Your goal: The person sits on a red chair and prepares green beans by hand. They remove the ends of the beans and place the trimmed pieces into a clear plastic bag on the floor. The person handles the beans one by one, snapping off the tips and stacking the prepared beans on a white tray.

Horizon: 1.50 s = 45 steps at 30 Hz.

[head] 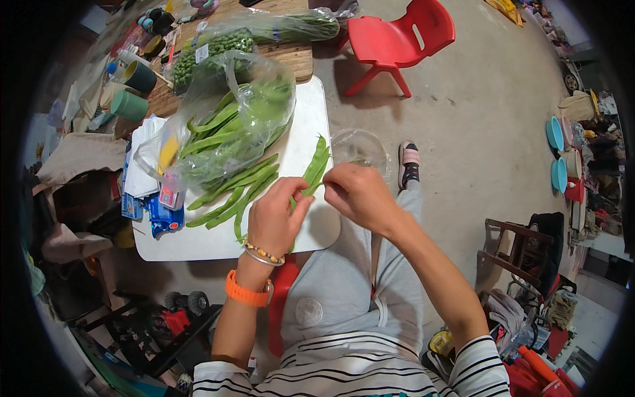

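Flat green beans (315, 166) stick up between my hands at the right edge of a white tabletop (317, 223). My left hand (280, 208) has thumb and fingers closed around the beans' lower part. My right hand (354, 193) is beside their right side, its fingertips pinched together near a bean's edge; whether it grips a piece is hidden. More loose flat beans (238, 193) lie to the left of my left hand. Behind them a clear plastic bag (263, 99) holds many more. Beyond the table's right edge, a transparent bowl-like container (362, 149) with green bits inside stands low down.
A wooden table (292, 54) adjoins at the back, bearing a bag of small green vegetables (213, 54), a long bagged bundle (297, 25) and cups (129, 105). White tissues (144, 159) and a blue packet (166, 213) lie left. A red chair (402, 37) stands at back right.
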Each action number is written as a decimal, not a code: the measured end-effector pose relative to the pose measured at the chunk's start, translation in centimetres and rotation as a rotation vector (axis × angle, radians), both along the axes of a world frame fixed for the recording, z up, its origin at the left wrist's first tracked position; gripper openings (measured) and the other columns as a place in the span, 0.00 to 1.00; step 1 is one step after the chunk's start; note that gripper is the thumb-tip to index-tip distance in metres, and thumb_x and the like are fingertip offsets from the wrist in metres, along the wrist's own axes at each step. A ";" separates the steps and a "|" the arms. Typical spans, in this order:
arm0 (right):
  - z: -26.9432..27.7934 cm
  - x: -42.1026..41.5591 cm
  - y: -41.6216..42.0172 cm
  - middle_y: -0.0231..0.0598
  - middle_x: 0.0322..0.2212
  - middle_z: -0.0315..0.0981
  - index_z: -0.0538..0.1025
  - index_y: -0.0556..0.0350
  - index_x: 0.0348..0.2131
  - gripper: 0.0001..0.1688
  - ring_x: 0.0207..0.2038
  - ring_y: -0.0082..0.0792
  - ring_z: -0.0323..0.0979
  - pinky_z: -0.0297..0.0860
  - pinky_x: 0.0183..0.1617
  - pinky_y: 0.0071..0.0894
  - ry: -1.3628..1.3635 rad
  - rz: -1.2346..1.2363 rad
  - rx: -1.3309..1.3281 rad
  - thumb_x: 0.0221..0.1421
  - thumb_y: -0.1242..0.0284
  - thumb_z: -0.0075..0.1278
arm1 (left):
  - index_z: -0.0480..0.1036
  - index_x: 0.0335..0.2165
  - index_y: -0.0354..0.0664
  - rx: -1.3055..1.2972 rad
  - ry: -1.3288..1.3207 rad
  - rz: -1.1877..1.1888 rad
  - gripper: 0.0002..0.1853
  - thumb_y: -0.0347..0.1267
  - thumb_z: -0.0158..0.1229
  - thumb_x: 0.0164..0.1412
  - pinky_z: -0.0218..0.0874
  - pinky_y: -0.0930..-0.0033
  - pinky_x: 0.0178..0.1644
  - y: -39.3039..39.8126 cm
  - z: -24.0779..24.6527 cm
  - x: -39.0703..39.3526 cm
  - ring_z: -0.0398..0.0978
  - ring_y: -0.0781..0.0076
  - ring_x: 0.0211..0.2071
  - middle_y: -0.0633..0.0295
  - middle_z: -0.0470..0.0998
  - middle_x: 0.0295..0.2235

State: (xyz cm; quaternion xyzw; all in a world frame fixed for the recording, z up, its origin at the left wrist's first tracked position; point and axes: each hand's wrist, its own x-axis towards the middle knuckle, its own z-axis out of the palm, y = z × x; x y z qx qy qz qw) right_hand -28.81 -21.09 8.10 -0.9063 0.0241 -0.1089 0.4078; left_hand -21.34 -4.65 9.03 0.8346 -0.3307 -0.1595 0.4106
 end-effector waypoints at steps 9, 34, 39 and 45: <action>2.5 -4.7 6.8 0.25 0.14 0.62 0.70 0.59 0.19 0.05 0.17 0.12 0.55 0.51 0.18 0.15 0.144 -0.474 1.055 0.47 0.79 0.47 | 0.70 0.27 0.35 -0.207 0.219 0.037 0.03 0.24 0.56 0.51 0.52 0.78 0.20 2.4 2.3 -4.4 0.60 0.81 0.16 0.64 0.68 0.19; 3.0 -15.7 12.0 0.27 0.19 0.65 0.75 0.63 0.30 0.09 0.20 0.15 0.59 0.57 0.22 0.18 0.471 -0.350 0.864 0.44 0.78 0.56 | 0.64 0.31 0.37 -0.730 0.756 0.837 0.08 0.32 0.50 0.60 0.54 0.81 0.14 8.9 -2.7 -5.7 0.64 0.81 0.13 0.65 0.68 0.17; 3.7 -15.2 12.3 0.40 0.19 0.64 0.73 0.62 0.30 0.06 0.19 0.34 0.65 0.61 0.23 0.28 0.337 -0.249 0.392 0.46 0.79 0.52 | 0.65 0.32 0.38 -0.712 0.739 0.919 0.08 0.32 0.51 0.59 0.53 0.82 0.16 9.4 -2.8 -6.5 0.64 0.82 0.14 0.65 0.68 0.18; 3.0 -15.3 11.7 0.44 0.19 0.65 0.74 0.64 0.30 0.07 0.20 0.40 0.65 0.63 0.24 0.31 0.277 -0.146 0.213 0.46 0.82 0.51 | 0.68 0.37 0.37 -0.230 0.185 0.717 0.13 0.27 0.57 0.51 0.59 0.74 0.28 12.4 -4.1 -7.0 0.67 0.74 0.27 0.60 0.69 0.31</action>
